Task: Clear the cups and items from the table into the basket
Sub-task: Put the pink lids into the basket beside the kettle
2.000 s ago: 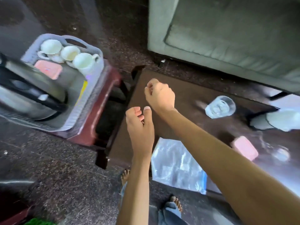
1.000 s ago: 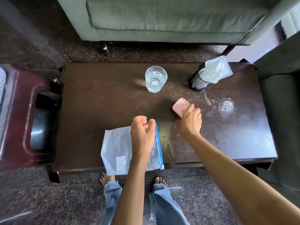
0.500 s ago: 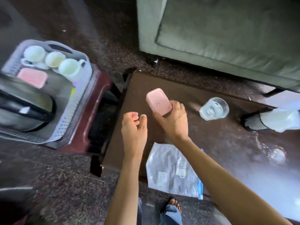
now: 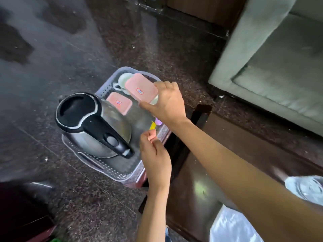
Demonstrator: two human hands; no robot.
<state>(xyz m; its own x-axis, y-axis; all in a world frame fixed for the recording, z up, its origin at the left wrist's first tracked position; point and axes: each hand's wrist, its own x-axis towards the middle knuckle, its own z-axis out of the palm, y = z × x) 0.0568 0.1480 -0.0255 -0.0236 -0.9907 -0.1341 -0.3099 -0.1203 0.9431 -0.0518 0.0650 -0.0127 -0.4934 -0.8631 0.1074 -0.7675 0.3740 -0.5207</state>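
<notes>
The right hand (image 4: 167,103) grips the pink box (image 4: 140,88) by its near end, thumb beneath and fingers curled over the top. Half a second ago it held that box above the table's left end; now the box hangs tilted over the far end of the basket (image 4: 122,173), covering part of a white cup (image 4: 124,79) there and touching nothing that can be made out. The left hand (image 4: 155,158) has come across too, from above the table's left edge to the basket's right edge, fingers loosely curled as before and holding nothing. In the basket the other box (image 4: 119,103) lies flat beside the cup, and the kettle (image 4: 97,126) fills the near half. The view has swung left, so the table (image 4: 227,145) now shows only at the right, with the glass (image 4: 307,189) and the bag (image 4: 232,226) cut off by the frame's edges.
</notes>
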